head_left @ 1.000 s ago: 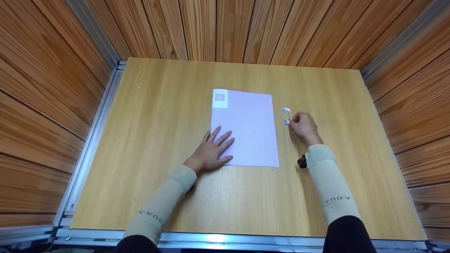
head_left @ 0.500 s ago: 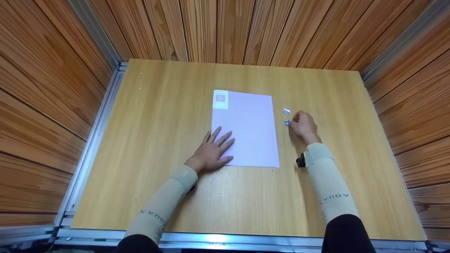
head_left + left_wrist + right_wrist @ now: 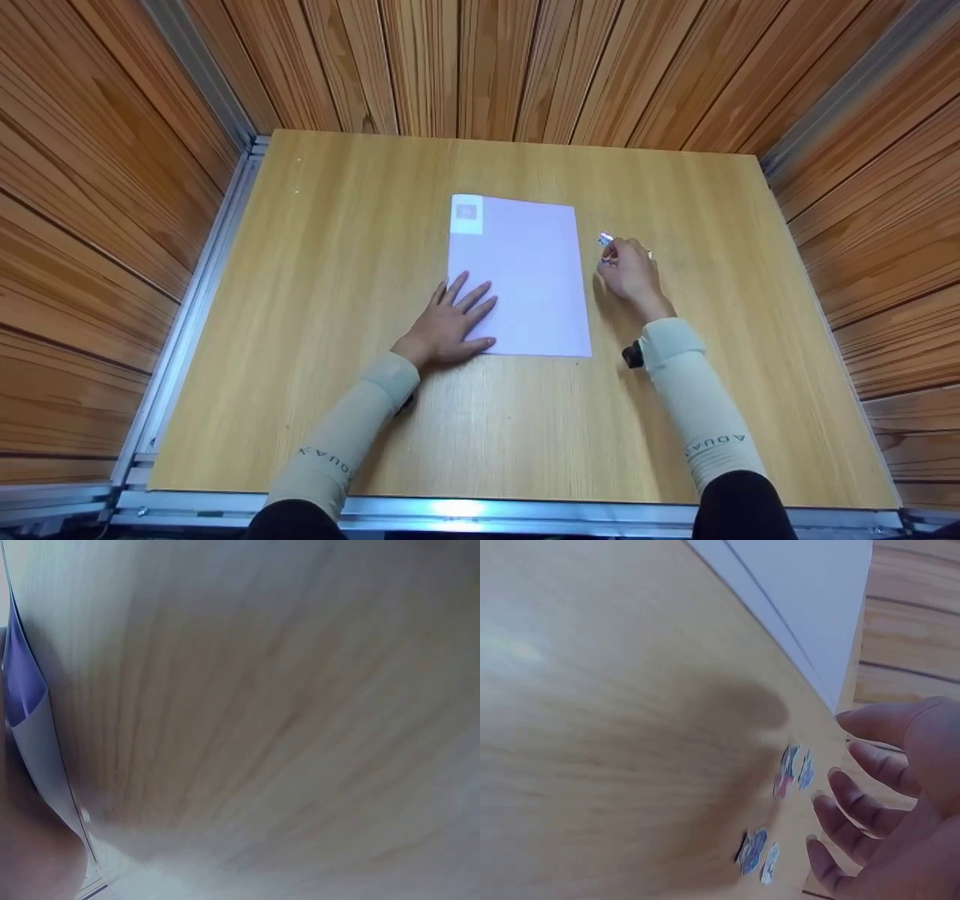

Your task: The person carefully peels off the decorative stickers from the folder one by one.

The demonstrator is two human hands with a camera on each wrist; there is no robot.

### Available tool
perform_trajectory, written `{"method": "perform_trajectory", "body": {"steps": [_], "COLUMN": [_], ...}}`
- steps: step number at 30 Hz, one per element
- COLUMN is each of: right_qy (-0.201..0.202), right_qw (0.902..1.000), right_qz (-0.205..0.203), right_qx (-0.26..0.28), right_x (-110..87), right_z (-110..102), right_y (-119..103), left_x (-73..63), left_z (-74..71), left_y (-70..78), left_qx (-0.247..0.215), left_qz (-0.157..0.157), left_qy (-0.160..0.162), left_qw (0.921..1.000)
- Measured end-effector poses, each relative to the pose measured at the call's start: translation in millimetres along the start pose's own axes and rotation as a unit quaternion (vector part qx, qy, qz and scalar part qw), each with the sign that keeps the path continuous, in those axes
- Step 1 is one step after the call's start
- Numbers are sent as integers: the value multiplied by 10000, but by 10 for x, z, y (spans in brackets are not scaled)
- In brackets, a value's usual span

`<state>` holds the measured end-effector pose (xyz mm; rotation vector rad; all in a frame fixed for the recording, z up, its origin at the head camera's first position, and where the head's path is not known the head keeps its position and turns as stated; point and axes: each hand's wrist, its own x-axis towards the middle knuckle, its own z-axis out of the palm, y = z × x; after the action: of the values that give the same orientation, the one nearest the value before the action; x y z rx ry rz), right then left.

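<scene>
A pale purple document folder [image 3: 536,277] lies flat, a white label [image 3: 467,217] in its upper left corner. My left hand [image 3: 446,330] rests on its lower left corner, palm down with fingers spread; in the left wrist view the folder's edge [image 3: 26,682] shows beside part of that hand. To the right of the folder, my right hand [image 3: 632,274] hovers over small shiny cut-outs [image 3: 605,238], partly covering them in the head view. The right wrist view shows its fingers loosely bent with nothing between them, and several printed cut-outs [image 3: 751,851] on the table near the fingertips.
The light wooden table [image 3: 337,262] has a metal frame rail [image 3: 525,516] along its front edge. Wood-panelled walls [image 3: 465,67] stand at the back and on both sides. Black devices, one a wrist camera [image 3: 633,355], sit under the sleeves.
My right hand has shifted left, so it now covers more of the small cut-outs. The left hand and the folder have stayed in place.
</scene>
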<state>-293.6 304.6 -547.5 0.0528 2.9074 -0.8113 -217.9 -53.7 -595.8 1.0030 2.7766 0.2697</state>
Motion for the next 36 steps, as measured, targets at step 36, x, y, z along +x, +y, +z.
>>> {"method": "perform_trajectory", "body": {"steps": [36], "right_qy": [-985], "right_qw": [9821], "right_qz": [-1431], "right_qx": [-733], "right_x": [-571], "right_z": [631], "right_y": [-566], "left_x": [15], "left_z": [19], "left_y": [-27], "left_qx": [-349], "left_qz": [-28], "left_qy": [-54], "left_qw": [9994]}}
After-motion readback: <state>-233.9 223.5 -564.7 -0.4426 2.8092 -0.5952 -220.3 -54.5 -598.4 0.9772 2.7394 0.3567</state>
